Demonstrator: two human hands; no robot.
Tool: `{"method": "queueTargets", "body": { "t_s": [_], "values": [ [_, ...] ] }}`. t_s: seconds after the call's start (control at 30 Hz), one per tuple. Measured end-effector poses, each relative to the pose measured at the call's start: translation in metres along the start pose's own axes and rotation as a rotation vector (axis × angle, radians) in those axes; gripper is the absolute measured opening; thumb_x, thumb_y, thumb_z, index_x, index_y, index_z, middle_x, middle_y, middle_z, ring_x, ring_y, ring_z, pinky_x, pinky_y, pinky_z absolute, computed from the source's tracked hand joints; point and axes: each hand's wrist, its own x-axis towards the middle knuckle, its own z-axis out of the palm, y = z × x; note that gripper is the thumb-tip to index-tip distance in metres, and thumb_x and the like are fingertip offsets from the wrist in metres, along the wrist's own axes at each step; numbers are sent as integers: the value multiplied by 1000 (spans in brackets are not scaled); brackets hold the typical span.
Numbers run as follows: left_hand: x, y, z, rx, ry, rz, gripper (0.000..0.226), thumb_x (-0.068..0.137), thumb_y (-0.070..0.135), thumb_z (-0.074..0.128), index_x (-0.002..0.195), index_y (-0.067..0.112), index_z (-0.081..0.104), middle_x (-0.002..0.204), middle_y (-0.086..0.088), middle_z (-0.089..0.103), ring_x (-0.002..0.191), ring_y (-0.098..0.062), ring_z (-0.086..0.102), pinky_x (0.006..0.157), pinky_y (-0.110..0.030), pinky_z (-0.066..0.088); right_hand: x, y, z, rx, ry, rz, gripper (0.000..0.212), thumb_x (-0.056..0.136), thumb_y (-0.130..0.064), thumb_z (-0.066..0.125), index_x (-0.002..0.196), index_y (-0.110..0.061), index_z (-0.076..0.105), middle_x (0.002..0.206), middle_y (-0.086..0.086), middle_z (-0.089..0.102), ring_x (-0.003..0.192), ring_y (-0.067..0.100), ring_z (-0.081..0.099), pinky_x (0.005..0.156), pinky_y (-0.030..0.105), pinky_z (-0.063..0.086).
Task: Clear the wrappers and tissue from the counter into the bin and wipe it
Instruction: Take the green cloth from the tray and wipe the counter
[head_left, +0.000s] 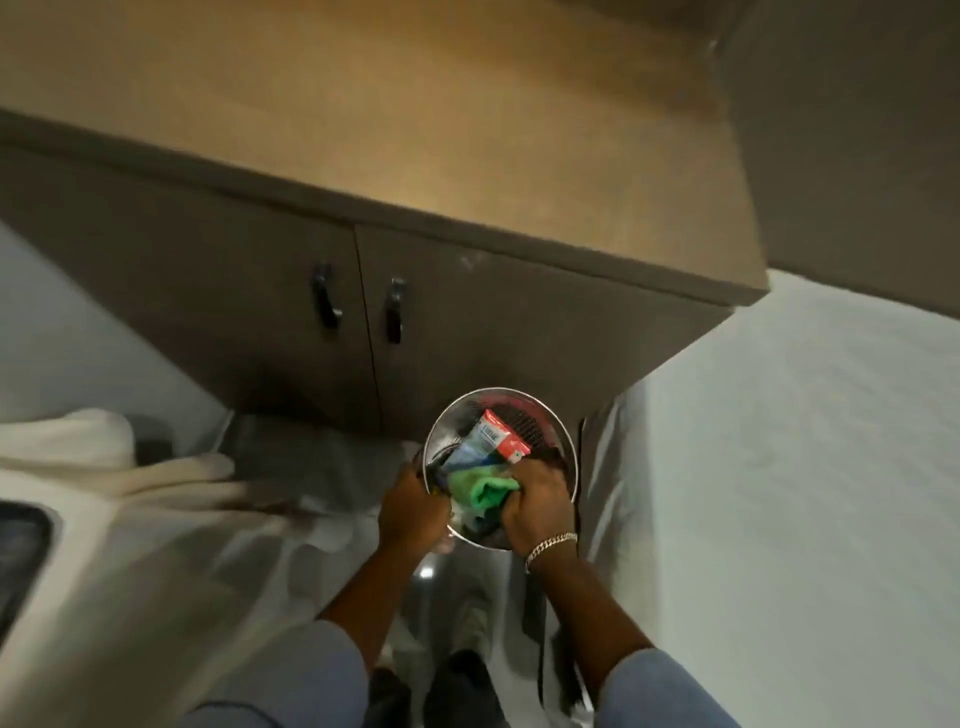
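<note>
- The left hand (413, 512) is curled closed around the near-left rim of the bin (563, 441), fingers over the edge.
- The right hand (535, 501) is closed around a bunched green cloth (480, 491), held just inside the mouth of the bin; a chain bracelet (550, 545) sits on that wrist.
- The bin is one round metal container with a shiny rim, standing on the floor in front of the cabinet, below the front edge of the worktop (415, 119).
- Inside the bin, one wrapper (485, 436) shows clearly: red, white and blue, tilted, lying just beyond the green cloth. Darker stuff lies under it; motion blur keeps me from telling what it is.
- I cannot make out a tissue.
- The cabinet under the worktop has two doors and two dark handles (326, 296), side by side.
- Both forearms come out of blue sleeves (660, 691), one on each arm.
</note>
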Motion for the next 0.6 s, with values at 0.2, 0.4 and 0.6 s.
{"method": "queueTargets", "body": {
  "t_s": [0.2, 0.4, 0.6],
  "values": [
    [86, -131, 107, 4, 19, -196, 43, 83, 21, 65, 122, 12, 49, 111, -26, 66, 85, -39, 67, 73, -34, 59, 28, 133, 134, 271, 110, 253, 31, 69, -8, 52, 84, -27, 71, 88, 5, 72, 86, 27, 66, 76, 25, 50],
    [165, -216, 177, -118, 70, -265, 54, 73, 22, 75, 119, 14, 47, 110, -27, 67, 97, -42, 64, 73, -34, 45, 53, 225, 214, 468, 174, 238, 66, 66, 15, 58, 79, -49, 69, 106, -5, 66, 101, 11, 62, 83, 14, 51],
    [151, -211, 172, -394, -70, -471, 72, 87, 36, 61, 146, 26, 22, 131, -26, 55, 112, -47, 58, 80, -50, 56, 43, 212, 212, 406, 91, 49, 59, 60, 12, 50, 93, -30, 75, 114, -6, 66, 109, 12, 59, 100, 38, 49]
  ]
}}
